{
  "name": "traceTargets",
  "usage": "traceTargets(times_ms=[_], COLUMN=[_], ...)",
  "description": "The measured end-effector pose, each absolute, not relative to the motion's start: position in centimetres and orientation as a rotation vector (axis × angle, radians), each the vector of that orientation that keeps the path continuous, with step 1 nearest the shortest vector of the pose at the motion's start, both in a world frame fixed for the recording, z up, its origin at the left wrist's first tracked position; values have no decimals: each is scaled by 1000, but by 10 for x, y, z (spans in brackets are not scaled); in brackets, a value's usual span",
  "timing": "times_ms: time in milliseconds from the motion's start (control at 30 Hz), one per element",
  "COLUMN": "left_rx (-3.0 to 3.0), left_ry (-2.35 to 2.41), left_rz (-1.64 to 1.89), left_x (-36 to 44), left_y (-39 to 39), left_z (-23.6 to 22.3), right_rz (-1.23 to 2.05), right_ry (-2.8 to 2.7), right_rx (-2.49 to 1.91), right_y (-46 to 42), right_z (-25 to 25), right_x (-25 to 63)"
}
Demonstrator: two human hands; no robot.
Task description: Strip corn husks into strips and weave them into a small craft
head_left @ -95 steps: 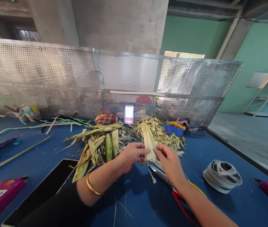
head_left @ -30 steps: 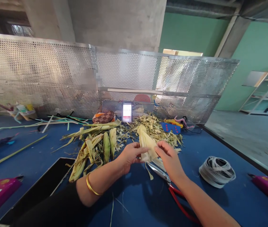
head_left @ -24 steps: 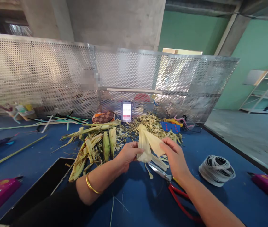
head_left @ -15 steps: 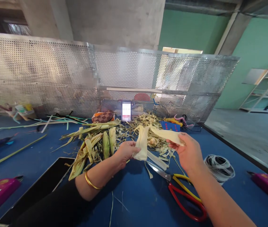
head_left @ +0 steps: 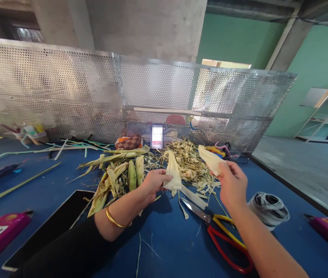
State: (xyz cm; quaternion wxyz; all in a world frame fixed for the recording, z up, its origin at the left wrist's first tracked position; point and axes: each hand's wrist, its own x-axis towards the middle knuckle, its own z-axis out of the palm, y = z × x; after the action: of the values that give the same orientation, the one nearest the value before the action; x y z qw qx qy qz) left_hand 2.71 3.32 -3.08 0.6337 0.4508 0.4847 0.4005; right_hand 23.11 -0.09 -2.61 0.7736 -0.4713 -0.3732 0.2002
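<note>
Husk's pale cream, soft-looking, a bit creased. Left piece (head_left: 173, 170) is up over the counter (head_left: 175, 247), pinched by the left hand (head_left: 156, 181); the right hand's (head_left: 233, 185) grip pinches the other piece (head_left: 208, 158). Half a second ago they looked joined at the top, now they're well apart. Shredded pile (head_left: 191, 164) behind, scissors (head_left: 206, 217) lying open below, right forearm (head_left: 264, 239) partly blocking the white coil (head_left: 271, 210).
</note>
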Motion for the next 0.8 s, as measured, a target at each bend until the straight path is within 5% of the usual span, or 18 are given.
traceTargets(times_ms=[300, 800], left_rx=[1022, 1096], left_ry=[1018, 1049], left_rz=[992, 996], left_x=[33, 35], left_y=[19, 21], left_z=[-20, -27], right_rz=[460, 712], right_ry=[-1485, -1202], right_rx=[-1278, -1255], right_y=[7, -10], right_z=[-35, -41], right_x=[198, 191])
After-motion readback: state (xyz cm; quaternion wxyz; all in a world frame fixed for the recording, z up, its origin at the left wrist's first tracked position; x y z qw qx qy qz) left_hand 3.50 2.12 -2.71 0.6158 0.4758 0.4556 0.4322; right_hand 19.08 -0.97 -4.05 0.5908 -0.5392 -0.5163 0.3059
